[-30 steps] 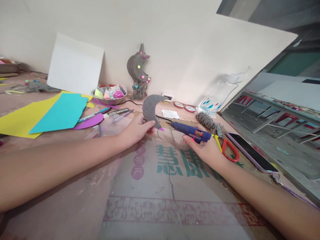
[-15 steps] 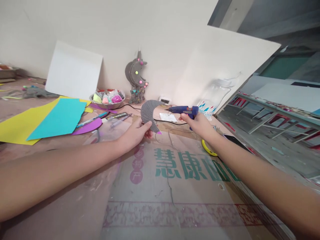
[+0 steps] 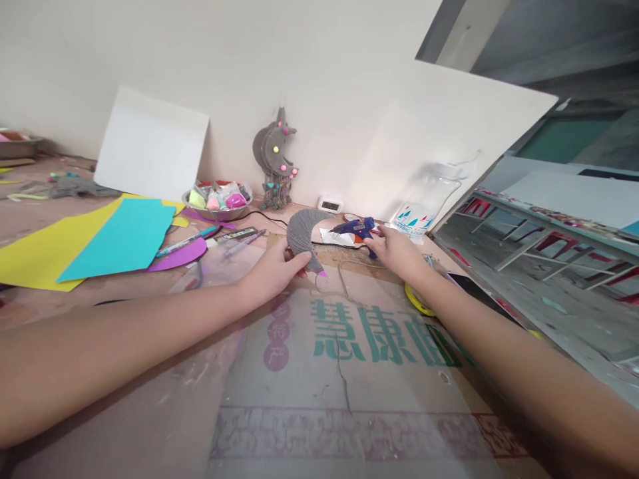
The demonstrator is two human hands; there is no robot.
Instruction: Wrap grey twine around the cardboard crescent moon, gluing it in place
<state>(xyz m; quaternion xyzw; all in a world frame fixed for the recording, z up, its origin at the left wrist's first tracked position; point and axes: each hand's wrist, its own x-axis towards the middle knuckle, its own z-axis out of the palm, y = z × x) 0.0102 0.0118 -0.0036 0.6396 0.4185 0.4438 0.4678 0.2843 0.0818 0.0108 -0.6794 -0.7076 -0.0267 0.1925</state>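
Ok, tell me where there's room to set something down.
The printed surface between left forearm and right forearm: mostly bare, one grey thread. Crowded: beyond the left forearm, with pens, coloured sheets and bowl; around the right hand, with glue gun, jar and phone.

On the far left of the table [image 3: 47, 214], a white board [image 3: 152, 143] leans against the wall [image 3: 359, 86]. Nearer, blue paper [image 3: 117, 239] overlaps yellow paper [image 3: 37, 256], with a blue pen [image 3: 187, 241] to its right. Farther back, a metal bowl [image 3: 217, 215] holds colourful packets [image 3: 234, 200]; rightward come a moon ornament [image 3: 274, 152], a white clock [image 3: 330, 203] and a clear jug [image 3: 433, 189]
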